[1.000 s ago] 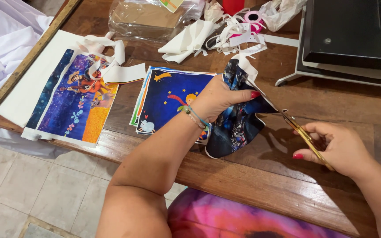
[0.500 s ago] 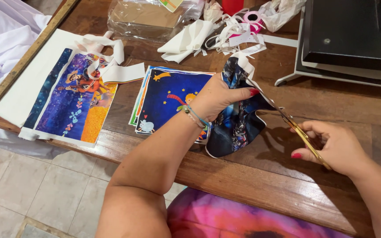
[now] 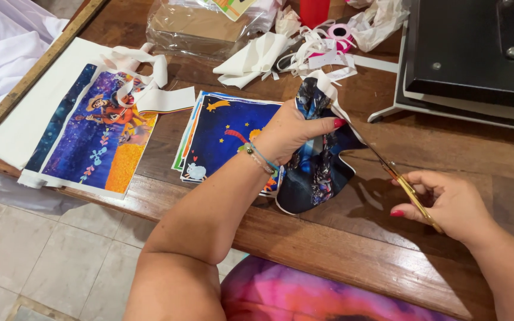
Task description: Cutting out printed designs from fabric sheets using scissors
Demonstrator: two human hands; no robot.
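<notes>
My left hand (image 3: 290, 134) grips a dark blue printed sheet (image 3: 319, 172), holding it bent upright above the wooden table (image 3: 352, 249). My right hand (image 3: 450, 202) holds gold-handled scissors (image 3: 397, 175); their blades reach up and left to the sheet's right edge, next to a white border strip (image 3: 331, 89) curling off the top. Beneath my left wrist lies a stack of blue prints (image 3: 221, 134) with a star and small figures.
A large colourful print (image 3: 93, 134) on white paper lies at the left with curled white offcuts (image 3: 150, 89). Paper scraps and pink ribbon (image 3: 322, 47) sit at the back beside a plastic-wrapped package (image 3: 203, 24). A black press machine (image 3: 477, 53) fills the top right.
The scissors have crept slightly along the sheet's edge. Both hands stay almost where they were.
</notes>
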